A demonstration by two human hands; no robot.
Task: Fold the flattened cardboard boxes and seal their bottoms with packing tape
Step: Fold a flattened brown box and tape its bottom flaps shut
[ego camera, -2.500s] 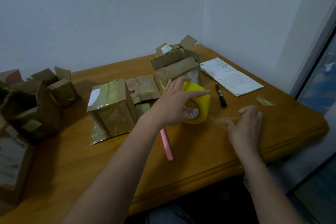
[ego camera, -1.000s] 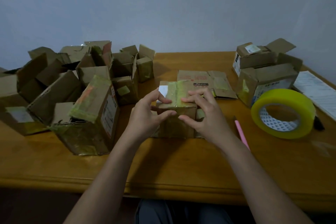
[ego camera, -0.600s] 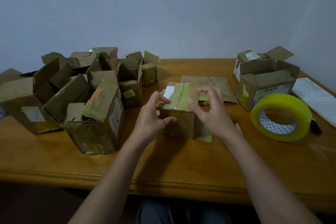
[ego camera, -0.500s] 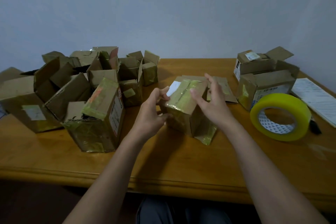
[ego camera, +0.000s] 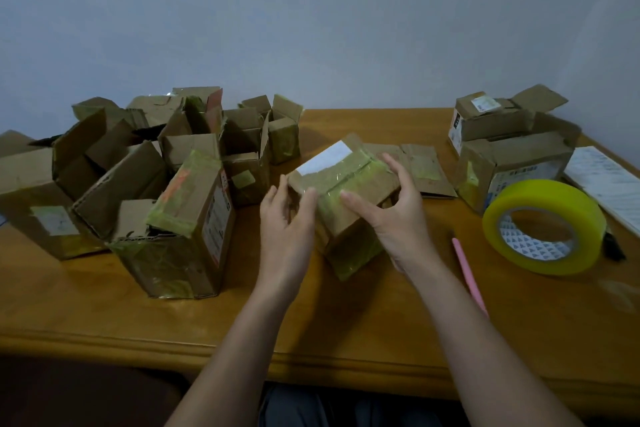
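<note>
Both hands' fingers grip a taped box (ego camera: 346,180) between box pile (ego camera: 145,163) and tape roll (ego camera: 543,225).

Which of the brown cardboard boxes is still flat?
The flattened brown cardboard box lying on the wooden table just behind the box in both hands; every other box stands folded up.

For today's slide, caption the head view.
Both hands tilt a taped box beside the tape roll.
</note>
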